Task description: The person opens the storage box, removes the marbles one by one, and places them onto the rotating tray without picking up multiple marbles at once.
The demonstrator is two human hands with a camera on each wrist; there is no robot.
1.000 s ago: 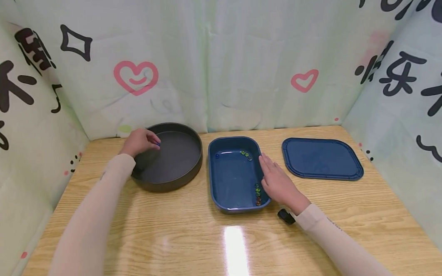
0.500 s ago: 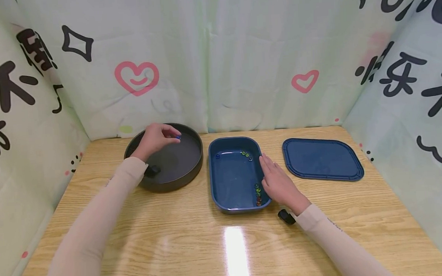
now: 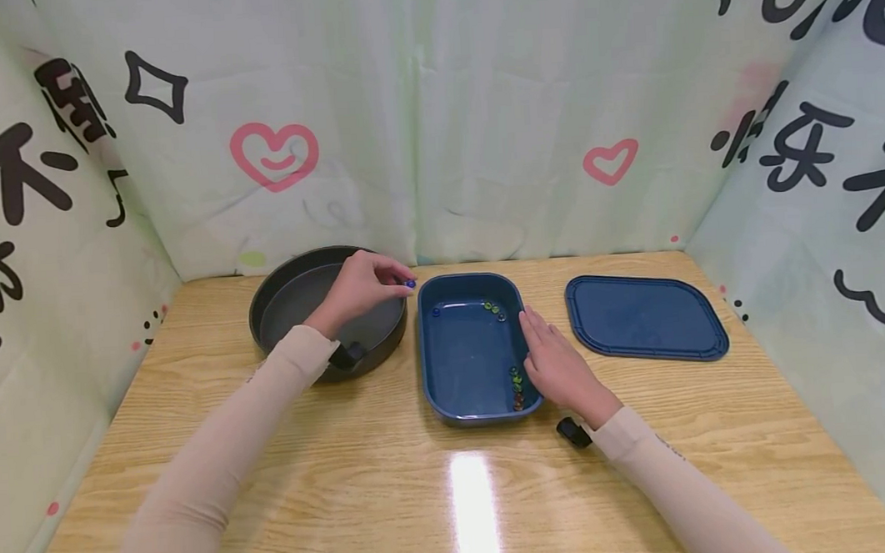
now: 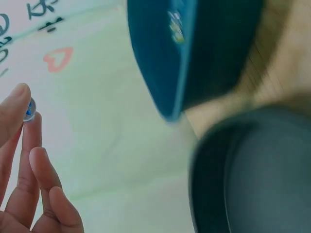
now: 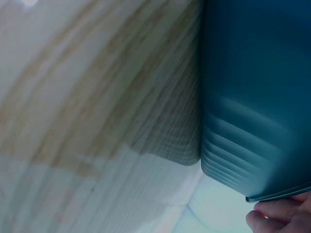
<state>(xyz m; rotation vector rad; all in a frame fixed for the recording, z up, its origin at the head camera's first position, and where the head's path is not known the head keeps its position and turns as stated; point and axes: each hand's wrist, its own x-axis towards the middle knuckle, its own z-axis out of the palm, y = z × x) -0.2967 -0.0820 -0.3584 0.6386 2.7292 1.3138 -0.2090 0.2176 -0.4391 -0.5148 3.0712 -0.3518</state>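
My left hand (image 3: 359, 287) pinches a blue glass marble (image 3: 409, 284) between thumb and finger above the right rim of a round dark pan (image 3: 286, 305). The left wrist view shows the same marble (image 4: 30, 110) at the fingertips. To the right stands a blue rectangular container (image 3: 461, 351). Several marbles (image 3: 518, 389) line its near right side, a few more (image 3: 493, 309) lie at the far right, and one dark blue marble (image 3: 436, 312) lies at the far left. My right hand (image 3: 560, 366) rests against the container's right side, fingers straight. The hand and forearm hide part of the pan.
A flat blue lid (image 3: 647, 316) lies on the wooden table (image 3: 363, 481), right of the container. Printed curtains (image 3: 495, 140) enclose the table at the back and both sides. Black wrist cameras (image 3: 573, 432) hang under both wrists.
My left hand has carried the blue marble rightward across the pan, from its left part to its right rim. The right hand and the container have stayed in place.
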